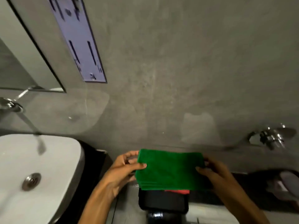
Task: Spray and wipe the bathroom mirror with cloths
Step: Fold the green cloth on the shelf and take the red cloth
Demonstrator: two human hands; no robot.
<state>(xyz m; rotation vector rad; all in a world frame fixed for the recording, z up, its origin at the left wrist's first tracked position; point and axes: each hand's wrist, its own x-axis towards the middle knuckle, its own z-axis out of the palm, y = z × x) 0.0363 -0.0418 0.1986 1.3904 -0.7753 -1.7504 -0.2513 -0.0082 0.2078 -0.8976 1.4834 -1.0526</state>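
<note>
**Cloth's folded, mirror hasn't been touched yet**

So both hands are on a green cloth (169, 170), folded into a neat rectangle with several layers showing at its lower edge. Left hand (120, 171) pinches the left edge, thumb on top and fingers tucked under. Right hand (215, 173) does the same on the right edge. The cloth sits low in the middle of the view, over a dark box-like thing (163, 201) with a bit of red cloth (177, 191) peeking out under it.

The mirror (24, 62) is way off at the upper left, above the white sink (48, 167). I can't spot a spray bottle anywhere. My guess: this is just prep, so the spraying and wiping are all still to do.
</note>
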